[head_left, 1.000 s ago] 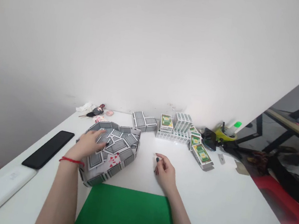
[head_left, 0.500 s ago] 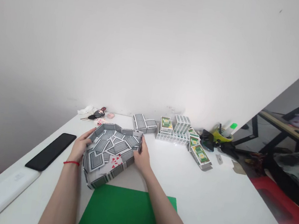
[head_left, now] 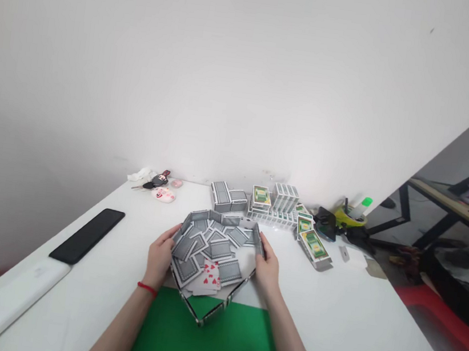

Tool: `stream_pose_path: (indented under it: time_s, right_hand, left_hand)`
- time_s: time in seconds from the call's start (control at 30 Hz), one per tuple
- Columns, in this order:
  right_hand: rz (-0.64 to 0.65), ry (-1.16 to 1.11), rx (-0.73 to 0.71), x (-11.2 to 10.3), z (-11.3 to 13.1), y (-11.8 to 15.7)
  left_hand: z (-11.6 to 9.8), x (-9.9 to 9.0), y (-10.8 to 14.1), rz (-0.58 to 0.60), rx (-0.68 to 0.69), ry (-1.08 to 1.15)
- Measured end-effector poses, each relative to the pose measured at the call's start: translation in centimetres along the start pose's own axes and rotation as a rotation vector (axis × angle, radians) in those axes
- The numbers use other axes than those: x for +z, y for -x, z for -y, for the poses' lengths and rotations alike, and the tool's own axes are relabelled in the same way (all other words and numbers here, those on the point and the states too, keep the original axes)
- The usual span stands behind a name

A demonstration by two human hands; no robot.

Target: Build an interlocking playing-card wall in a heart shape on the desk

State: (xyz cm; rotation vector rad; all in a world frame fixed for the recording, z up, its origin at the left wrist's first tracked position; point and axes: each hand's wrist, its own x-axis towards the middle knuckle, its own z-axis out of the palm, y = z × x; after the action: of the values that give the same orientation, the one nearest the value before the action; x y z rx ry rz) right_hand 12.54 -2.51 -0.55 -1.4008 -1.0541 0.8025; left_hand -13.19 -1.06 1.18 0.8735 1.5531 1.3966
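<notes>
the left hand [head_left: 160, 255] grips the heart-shaped frame [head_left: 221, 307] at its left side, fingers on the outside of the wall, and the right hand [head_left: 268, 265] grasps the same frame at its right side — so both hands are closed on it, one at each flank. the frame, its walls covered in grey-backed playing cards, is at the near middle of the white table [head_left: 352, 335], with its point toward the person and above the green mat [head_left: 206, 341]; whether that point touches the mat i cannot tell. inside the walls lie loose cards [head_left: 219, 249], most with their grey backs up, overlapping at many angles, and near the point a face-up card with red hearts [head_left: 211, 275]. a red bracelet [head_left: 147, 289] circles the left wrist. beyond the frame, near the wall, sit small card-covered blocks [head_left: 221, 195], and to the right of them stacked card boxes [head_left: 272, 215], with a green and yellow card box [head_left: 315, 247] lying just beside, its end flap out. farther right is a yellow holder [head_left: 348, 218] with a green-capped item [head_left: 362, 208] in it. on the left are a black phone [head_left: 88, 235], a long white object [head_left: 6, 301] — too plain to name — and, toward the back, keys [head_left: 156, 181] beside a white and pink rounded item [head_left: 163, 194].
</notes>
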Motion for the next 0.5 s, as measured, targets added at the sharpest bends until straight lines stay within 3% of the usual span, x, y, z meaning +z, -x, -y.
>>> stream_pose_path:
  time_s: [0.17, 0.27, 0.37, 0.5]
  right_hand:
    - [-0.078, 0.036, 0.024, -4.0, -0.1, -0.1]
    - [-0.112, 0.072, 0.025, -5.5, -0.3, -0.4]
    - [-0.112, 0.091, 0.007, -5.4, -0.5, -0.5]
    - [-0.057, 0.124, -0.069, -3.8, -0.5, -0.4]
  left_hand:
    - [1.3, 3.5, 3.8, 0.031, 0.062, 0.008]
    - [1.6, 4.8, 4.7, 0.047, 0.095, -0.018]
    - [1.4, 4.9, 3.9, 0.035, 0.118, -0.070]
    - [0.8, 4.2, 2.1, -0.019, 0.151, -0.111]
